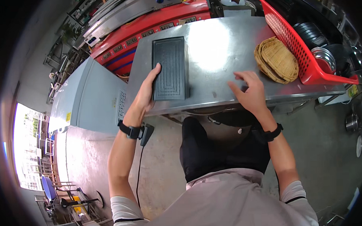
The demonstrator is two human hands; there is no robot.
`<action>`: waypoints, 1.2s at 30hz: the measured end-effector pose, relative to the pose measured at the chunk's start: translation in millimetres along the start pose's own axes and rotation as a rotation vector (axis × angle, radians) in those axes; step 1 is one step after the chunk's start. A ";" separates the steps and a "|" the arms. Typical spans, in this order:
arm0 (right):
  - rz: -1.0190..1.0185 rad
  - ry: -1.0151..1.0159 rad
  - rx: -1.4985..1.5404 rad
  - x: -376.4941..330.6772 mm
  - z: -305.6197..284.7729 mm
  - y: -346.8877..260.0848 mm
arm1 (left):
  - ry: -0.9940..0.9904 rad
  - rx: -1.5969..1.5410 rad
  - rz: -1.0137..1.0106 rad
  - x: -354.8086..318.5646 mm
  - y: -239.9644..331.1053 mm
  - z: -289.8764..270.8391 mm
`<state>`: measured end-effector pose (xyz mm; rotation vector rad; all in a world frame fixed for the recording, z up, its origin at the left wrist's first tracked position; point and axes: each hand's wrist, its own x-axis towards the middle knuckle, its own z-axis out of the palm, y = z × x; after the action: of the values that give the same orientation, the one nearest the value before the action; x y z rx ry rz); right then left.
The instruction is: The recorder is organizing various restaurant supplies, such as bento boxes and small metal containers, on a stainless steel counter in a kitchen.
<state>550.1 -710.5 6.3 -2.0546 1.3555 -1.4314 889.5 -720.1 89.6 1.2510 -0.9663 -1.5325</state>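
Observation:
A black rectangular tray [169, 69] with stepped, nested outlines on its face lies lengthwise on the steel table, left of the middle. Its right side looks thick, perhaps a stack; I cannot tell how many pieces. My left hand [146, 90] grips its left long edge, thumb over the top rim and the other fingers mostly hidden at the side. Over the table's near edge, my right hand [250, 90] is apart from everything, holding nothing, its fingers loosely bent and spread. Flat woven baskets [279, 59], stacked together, lie just beyond it to the right.
The steel table [227, 77] carries a red perforated basket [302, 55] at the right, filled with black dishes and metal bowls [323, 57]. A red cooking range [146, 32] stands behind on the left, beside a pale grey cabinet [90, 96]. A cable hangs from my left wrist.

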 end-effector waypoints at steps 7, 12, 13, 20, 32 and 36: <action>-0.080 -0.115 -0.052 13.2 9.0 21.4 | -0.066 0.240 -0.181 105.8 20.4 65.3; -0.092 -0.067 -0.067 4.4 13.0 21.4 | -0.143 0.363 -0.245 215.5 25.9 137.8; -0.111 -0.045 -0.067 4.5 13.2 22.7 | -0.158 0.342 -0.240 233.5 21.6 153.0; -0.086 -0.057 -0.035 4.6 9.3 25.5 | -0.093 0.420 -0.181 304.9 11.4 205.5; -0.076 -0.063 -0.045 4.4 9.7 24.7 | 0.168 0.691 0.177 296.8 3.9 203.1; -0.046 -0.066 -0.030 4.0 8.7 21.6 | 0.256 0.729 0.550 254.2 10.5 168.6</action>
<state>546.3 -727.2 -10.1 -2.1460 1.3191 -1.3567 706.1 -962.3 60.2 1.4480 -1.6019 -0.5775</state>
